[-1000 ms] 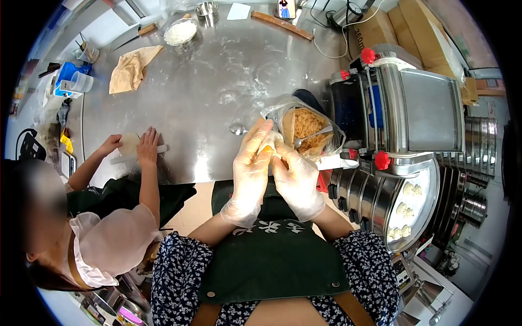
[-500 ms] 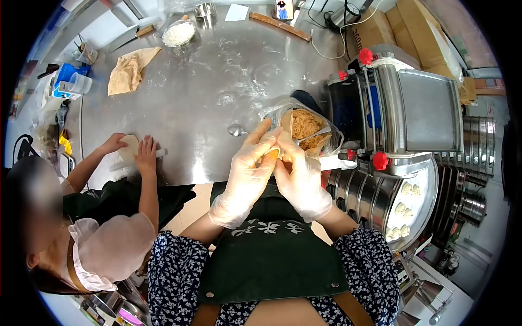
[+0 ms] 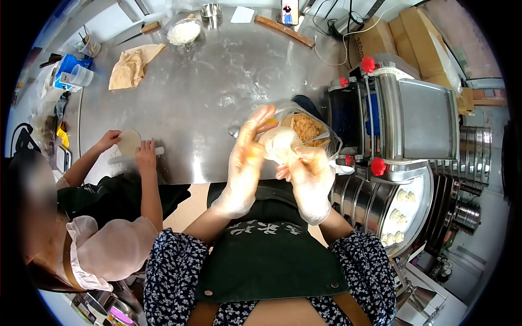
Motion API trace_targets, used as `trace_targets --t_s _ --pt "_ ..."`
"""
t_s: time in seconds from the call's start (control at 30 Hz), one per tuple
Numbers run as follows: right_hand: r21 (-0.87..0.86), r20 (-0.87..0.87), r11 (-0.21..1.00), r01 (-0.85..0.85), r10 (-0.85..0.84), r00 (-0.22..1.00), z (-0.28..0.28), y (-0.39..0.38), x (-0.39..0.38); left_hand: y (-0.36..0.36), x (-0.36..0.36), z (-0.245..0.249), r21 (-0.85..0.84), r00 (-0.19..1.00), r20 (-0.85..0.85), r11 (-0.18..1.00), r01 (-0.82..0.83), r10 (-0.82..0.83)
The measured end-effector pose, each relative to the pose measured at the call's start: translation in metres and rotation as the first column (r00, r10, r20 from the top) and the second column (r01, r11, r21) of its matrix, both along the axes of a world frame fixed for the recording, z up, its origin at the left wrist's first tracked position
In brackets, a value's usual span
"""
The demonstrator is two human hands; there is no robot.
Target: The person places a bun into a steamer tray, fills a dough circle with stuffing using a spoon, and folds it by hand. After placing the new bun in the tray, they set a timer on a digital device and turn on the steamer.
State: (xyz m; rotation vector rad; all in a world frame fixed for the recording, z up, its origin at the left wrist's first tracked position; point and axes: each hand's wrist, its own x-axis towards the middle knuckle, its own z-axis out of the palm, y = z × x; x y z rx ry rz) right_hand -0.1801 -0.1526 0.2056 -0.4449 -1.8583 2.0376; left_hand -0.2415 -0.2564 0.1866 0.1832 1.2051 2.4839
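Observation:
A pale, rounded dough piece (image 3: 279,145) is between my hands, above the table's front edge. My right hand (image 3: 314,182), in a clear glove, pinches its right side between thumb and fingers. Also gloved, my left hand (image 3: 243,165) is beside the dough's left side with its fingers stretched out. Yellowish smears show on that glove. Just behind my right hand is a plastic-lined container of brown crumbly filling (image 3: 306,127), partly covered by the dough. A spoon (image 3: 234,131) lies left of it, partly hidden by my left hand.
At the left, a co-worker's hands (image 3: 145,155) hold a flat dough round (image 3: 129,143) and a white rolling pin (image 3: 159,151). A roller machine (image 3: 427,117) stands right, above a tray of shaped buns (image 3: 418,214). Farther back are a cloth-like dough sheet (image 3: 130,69) and a knife (image 3: 142,30).
My hands have moved apart, and the dough between them now shows as a rounded piece. My left hand's fingers have straightened. The co-worker's dough round has turned and shows more fully.

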Motion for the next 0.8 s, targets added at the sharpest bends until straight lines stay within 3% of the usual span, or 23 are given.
trace_targets --t_s 0.03,0.1,0.13,0.23,0.3,0.37,0.47,0.53,0.63,0.73,0.77,0.8 --pt "-0.035 0.043 0.999 -0.018 0.02 0.999 0.001 0.002 0.0 0.006 -0.001 -0.004 0.194 0.99 0.125 0.977 -0.094 0.071" --pt "-0.102 0.133 0.993 -0.055 0.068 0.989 0.001 0.009 0.001 0.009 0.0 -0.023 0.258 0.975 0.193 0.964 0.057 -0.109" --pt "0.509 -0.105 0.86 0.029 0.029 0.994 -0.007 0.013 -0.007 0.013 0.002 -0.029 0.238 0.973 0.222 0.971 0.013 -0.067" --pt "0.524 -0.052 0.85 0.05 -0.027 0.998 0.007 0.015 -0.008 0.013 0.004 -0.033 0.206 0.972 0.226 0.978 0.018 -0.065" --pt "0.602 -0.103 0.799 0.008 0.068 0.992 0.002 0.02 -0.008 0.013 0.003 -0.03 0.207 0.96 0.253 0.976 0.065 -0.117" --pt "0.69 -0.131 0.724 0.004 0.119 0.984 0.001 0.025 -0.008 0.012 0.0 -0.026 0.154 0.96 0.247 0.983 0.098 -0.135" --pt "0.848 -0.019 0.51 -0.144 0.301 0.954 0.014 0.036 -0.004 0.003 -0.012 -0.017 0.067 0.926 0.264 0.963 0.26 -0.268" --pt "0.927 0.12 0.284 -0.244 0.392 0.912 0.017 0.047 0.001 -0.003 -0.023 -0.017 0.091 0.85 0.24 0.883 0.461 -0.469" --pt "0.948 0.15 0.149 -0.28 0.566 0.811 0.017 0.063 -0.002 -0.005 -0.04 -0.012 0.027 0.655 0.272 0.686 0.727 -0.705" --pt "0.917 0.181 0.119 -0.38 0.725 0.664 0.031 0.074 -0.014 0.002 -0.057 -0.007 -0.186 0.472 0.324 0.434 0.882 -0.82" --pt "0.908 0.179 0.113 -0.403 0.766 0.618 0.032 0.076 -0.016 0.007 -0.061 -0.004 -0.164 0.363 0.355 0.325 0.931 -0.862" --pt "0.911 0.07 0.214 -0.352 0.761 0.645 0.031 0.073 -0.016 0.012 -0.067 -0.001 -0.14 0.25 0.38 0.212 0.967 -0.891"
